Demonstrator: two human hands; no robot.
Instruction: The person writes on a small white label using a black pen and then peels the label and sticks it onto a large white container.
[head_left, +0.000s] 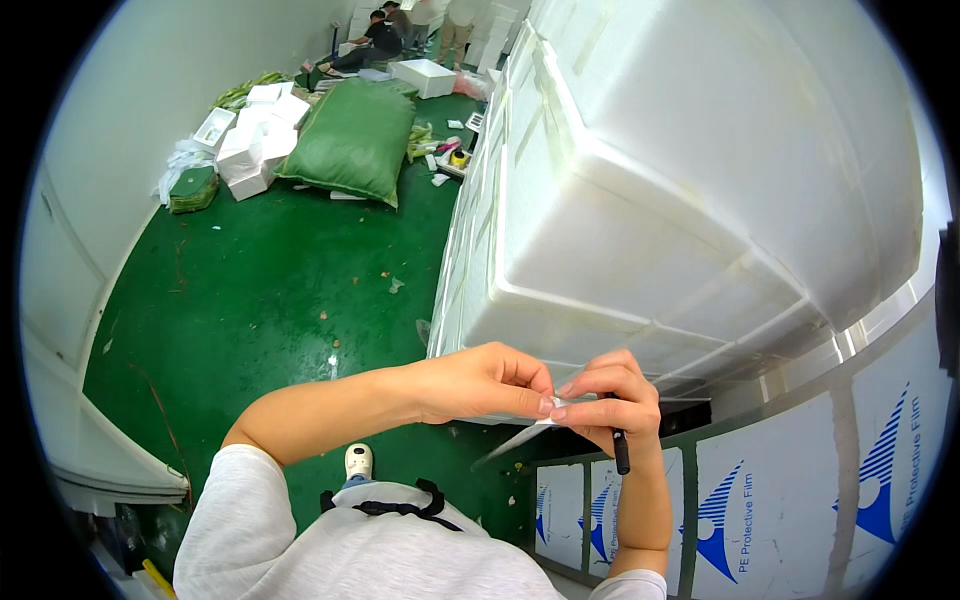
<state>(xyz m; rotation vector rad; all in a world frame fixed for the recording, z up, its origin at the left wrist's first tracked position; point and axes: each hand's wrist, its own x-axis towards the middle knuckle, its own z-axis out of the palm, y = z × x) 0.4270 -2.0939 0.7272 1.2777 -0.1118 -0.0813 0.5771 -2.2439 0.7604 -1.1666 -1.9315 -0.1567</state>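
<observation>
In front of the white foam boxes (592, 240), my left hand (487, 382) pinches a thin, partly see-through white strip (517, 437) between thumb and forefinger. My right hand (619, 397) grips the same strip close beside it, and the fingertips of both hands almost meet. A loose end of the strip hangs down to the left; whether it is paper or plastic film, I cannot tell. Tucked in my right hand is a black marker pen (621, 450), its lower end pointing down. Fingers hide the middle of the strip.
The taped foam boxes form a tall stack at right. Panels with printed protective film (765, 487) stand below it. Across the green floor (285, 300) lie a stuffed green sack (349, 139), small foam boxes (251, 150) and leafy scraps. Several people (382, 37) are at the far end.
</observation>
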